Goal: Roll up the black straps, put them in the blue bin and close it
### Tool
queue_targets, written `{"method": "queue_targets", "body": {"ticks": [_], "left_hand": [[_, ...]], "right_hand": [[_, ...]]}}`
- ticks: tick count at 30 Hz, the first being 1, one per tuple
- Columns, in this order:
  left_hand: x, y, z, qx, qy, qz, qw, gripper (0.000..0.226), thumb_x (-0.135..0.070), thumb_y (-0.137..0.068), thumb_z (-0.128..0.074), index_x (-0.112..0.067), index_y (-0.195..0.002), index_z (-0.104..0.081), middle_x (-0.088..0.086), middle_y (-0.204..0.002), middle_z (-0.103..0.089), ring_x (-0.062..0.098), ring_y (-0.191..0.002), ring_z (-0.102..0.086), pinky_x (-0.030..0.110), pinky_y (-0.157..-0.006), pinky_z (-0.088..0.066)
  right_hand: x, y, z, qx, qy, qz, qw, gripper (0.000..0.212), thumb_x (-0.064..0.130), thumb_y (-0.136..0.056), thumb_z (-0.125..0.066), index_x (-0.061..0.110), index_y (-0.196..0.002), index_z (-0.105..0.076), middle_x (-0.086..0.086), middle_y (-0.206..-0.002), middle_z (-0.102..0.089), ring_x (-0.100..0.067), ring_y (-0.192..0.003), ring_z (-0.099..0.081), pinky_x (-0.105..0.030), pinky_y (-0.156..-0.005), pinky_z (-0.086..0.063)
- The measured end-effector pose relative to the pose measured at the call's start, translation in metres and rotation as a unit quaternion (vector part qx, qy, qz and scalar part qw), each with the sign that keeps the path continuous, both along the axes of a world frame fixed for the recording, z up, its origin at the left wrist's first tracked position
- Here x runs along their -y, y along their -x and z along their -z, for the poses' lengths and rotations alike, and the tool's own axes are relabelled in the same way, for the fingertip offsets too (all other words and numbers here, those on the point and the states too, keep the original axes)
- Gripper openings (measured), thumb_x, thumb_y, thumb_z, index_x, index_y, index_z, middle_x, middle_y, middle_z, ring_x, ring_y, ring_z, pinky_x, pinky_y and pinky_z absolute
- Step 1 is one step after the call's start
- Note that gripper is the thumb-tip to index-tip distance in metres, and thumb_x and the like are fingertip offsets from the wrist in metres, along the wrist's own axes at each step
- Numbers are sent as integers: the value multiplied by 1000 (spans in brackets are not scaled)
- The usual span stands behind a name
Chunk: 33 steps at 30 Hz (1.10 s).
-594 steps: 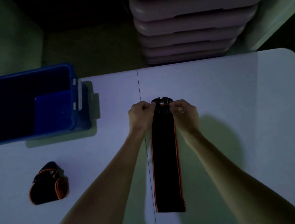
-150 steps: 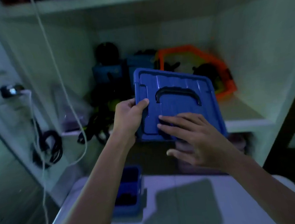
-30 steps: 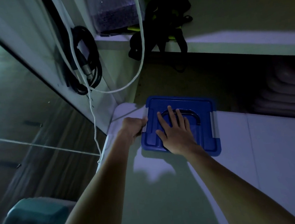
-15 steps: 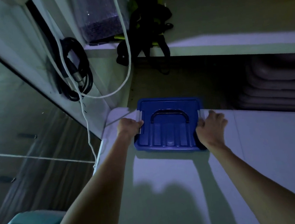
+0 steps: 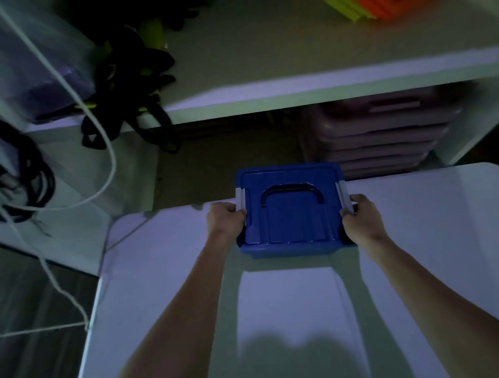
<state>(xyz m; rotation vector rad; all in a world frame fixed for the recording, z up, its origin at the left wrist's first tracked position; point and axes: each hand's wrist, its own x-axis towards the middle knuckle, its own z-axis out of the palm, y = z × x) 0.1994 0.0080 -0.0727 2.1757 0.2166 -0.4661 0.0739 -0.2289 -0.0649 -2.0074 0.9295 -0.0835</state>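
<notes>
**Lid on, both hands at the latches**

Since half a second ago, the blue bin (image 5: 292,215) has shifted toward the middle of the table's (image 5: 166,286) far edge. Your left hand (image 5: 225,219) and right hand (image 5: 362,219) have fingers curled onto its pale side latches. Its lid handle arches away from you; the bin's long axis runs left to right.

One blue bin (image 5: 292,215), two hands (image 5: 225,221).
</notes>
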Motion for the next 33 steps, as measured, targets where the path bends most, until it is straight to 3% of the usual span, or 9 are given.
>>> {"method": "queue_targets", "body": {"ticks": [7,13,15,17,20,24,27,30,33], "left_hand": [[79,9,4,-15,-6,-1,1000,16,-8,-85,-62,-2,-90,-76,16,-92,-76,32,-87,-72,45,-84,-60],[106,12,5,3,-19,-26,999,23,-6,-90,-58,-7,-105,-76,14,-102,-74,31,-95,-70,35,-84,-57],[109,11,6,1,-23,-31,999,23,-6,-91,-59,-7,-106,-76,14,-103,-74,31,-95,-70,34,-85,-57],[112,11,5,-1,-28,-33,999,22,-6,-91,-59,-6,-105,-76,15,-103,-75,31,-96,-70,35,-86,-57],[113,11,3,3,-34,-32,999,24,-6,-90,-58,-5,-107,-76,16,-102,-75,32,-95,-70,38,-88,-58],[114,13,-1,-8,-23,-29,999,26,-9,-92,-60,-6,-115,-72,16,-106,-74,32,-96,-70,40,-88,-58],[118,21,-15,-3,-29,-18,999,37,-17,-94,-63,-2,-128,-60,15,-120,-67,32,-104,-66,33,-85,-54],[123,34,-34,86,-60,6,995,54,-24,-93,-64,-4,-140,-48,19,-135,-55,37,-120,-57,44,-100,-51],[129,46,-70,158,-24,25,987,55,-31,-92,-64,-10,-141,-50,13,-134,-56,32,-119,-58,39,-94,-52]], "right_hand": [[79,2,3,-7,-33,-26,999,33,1,-94,-44,10,-123,-57,-14,-106,-68,-25,-82,-64,-26,-61,-48],[107,0,5,13,-61,-72,995,26,0,-96,-43,17,-110,-56,-11,-103,-68,-19,-77,-63,-21,-61,-51],[112,-1,6,10,-67,-92,993,29,2,-97,-44,11,-123,-54,-13,-121,-65,-25,-96,-65,-21,-75,-51],[117,-3,8,-7,-72,-98,993,48,7,-100,-46,4,-147,-36,-10,-148,-46,-29,-132,-48,-27,-104,-39],[122,-3,12,-11,-91,-109,990,62,15,-100,-49,8,-155,-20,-7,-161,-27,-24,-146,-29,-36,-120,-22],[125,0,10,-18,-108,-115,987,66,27,-97,-53,14,-155,-24,-4,-158,-33,-24,-143,-35,-41,-119,-28],[119,1,-3,15,-46,-100,994,58,20,-99,-52,8,-151,-30,-11,-151,-38,-28,-137,-41,-29,-110,-33],[107,-2,-28,89,43,-91,991,38,16,-96,-54,9,-133,-51,-16,-134,-52,-32,-123,-51,-29,-97,-39],[91,-3,-69,135,53,-116,983,36,22,-96,-57,11,-130,-56,-11,-133,-55,-26,-123,-53,-38,-104,-43]]}}
